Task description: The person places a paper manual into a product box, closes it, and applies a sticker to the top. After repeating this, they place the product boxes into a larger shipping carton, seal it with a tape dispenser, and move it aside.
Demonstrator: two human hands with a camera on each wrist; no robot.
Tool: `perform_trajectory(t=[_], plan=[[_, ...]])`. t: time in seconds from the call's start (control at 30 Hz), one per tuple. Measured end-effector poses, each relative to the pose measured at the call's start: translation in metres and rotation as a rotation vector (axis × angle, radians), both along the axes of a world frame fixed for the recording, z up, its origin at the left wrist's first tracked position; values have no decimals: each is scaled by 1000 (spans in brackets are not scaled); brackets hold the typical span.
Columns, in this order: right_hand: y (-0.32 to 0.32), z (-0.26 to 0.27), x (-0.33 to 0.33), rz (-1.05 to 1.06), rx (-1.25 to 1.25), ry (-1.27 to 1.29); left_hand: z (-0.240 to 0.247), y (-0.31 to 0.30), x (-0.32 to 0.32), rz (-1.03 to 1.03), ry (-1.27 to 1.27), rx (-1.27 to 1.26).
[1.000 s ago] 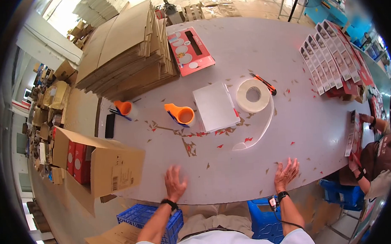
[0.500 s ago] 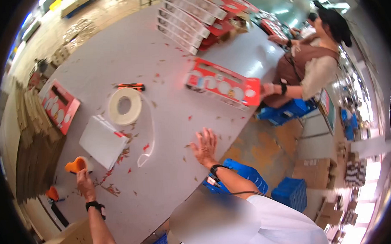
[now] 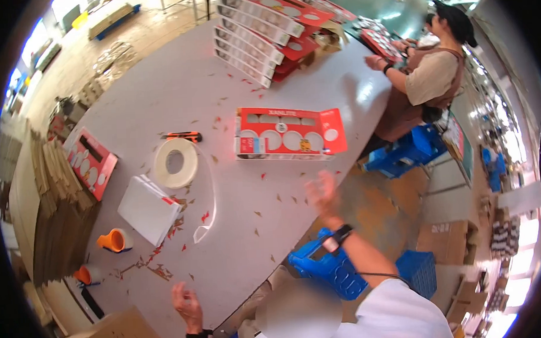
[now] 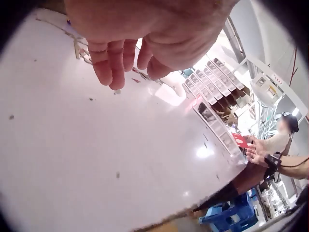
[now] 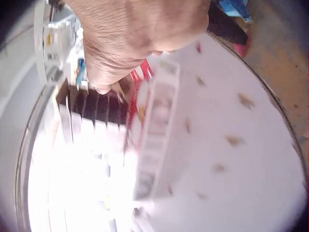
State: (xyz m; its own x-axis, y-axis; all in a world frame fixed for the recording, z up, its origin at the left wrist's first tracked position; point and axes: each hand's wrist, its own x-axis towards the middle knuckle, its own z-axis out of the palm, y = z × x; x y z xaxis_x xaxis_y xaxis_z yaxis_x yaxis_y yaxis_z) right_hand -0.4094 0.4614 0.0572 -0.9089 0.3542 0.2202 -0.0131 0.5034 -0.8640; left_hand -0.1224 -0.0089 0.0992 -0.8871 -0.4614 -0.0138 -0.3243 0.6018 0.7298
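A red-and-white printed box with round white shapes on its face lies on the table, its end flap out at the right. Close below that flap is my right hand, blurred, fingers spread, holding nothing. In the right wrist view the same hand overlaps the upper end of the box. My left hand hovers at the table's near side, fingers loosely bent with nothing in them. The left wrist view shows this hand above the tabletop.
Similar boxes lean in a stack at the back. Another person stands at the far right. A white roll, an orange-black utility knife, white sheets, orange holders and flat cardboard lie leftward.
The head view swung right. The other person brought the red box over and let go; it now lies straighter. My left hand left the orange holder, and my right hand rose toward the box.
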Motion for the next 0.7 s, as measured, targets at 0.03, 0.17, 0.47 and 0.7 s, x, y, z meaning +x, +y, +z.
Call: perform_trajectory(t=[0.03, 0.17, 0.47, 0.7], plan=[[28, 42, -21, -121, 10, -67, 3, 14, 9, 3, -15, 27], [163, 39, -134, -298, 128, -269, 21, 64, 19, -4, -77, 102], [160, 32, -172, 384, -513, -739, 49, 113, 12, 4, -99, 107], [116, 93, -27, 329, -665, -574, 40, 115, 2, -155, -37, 177]])
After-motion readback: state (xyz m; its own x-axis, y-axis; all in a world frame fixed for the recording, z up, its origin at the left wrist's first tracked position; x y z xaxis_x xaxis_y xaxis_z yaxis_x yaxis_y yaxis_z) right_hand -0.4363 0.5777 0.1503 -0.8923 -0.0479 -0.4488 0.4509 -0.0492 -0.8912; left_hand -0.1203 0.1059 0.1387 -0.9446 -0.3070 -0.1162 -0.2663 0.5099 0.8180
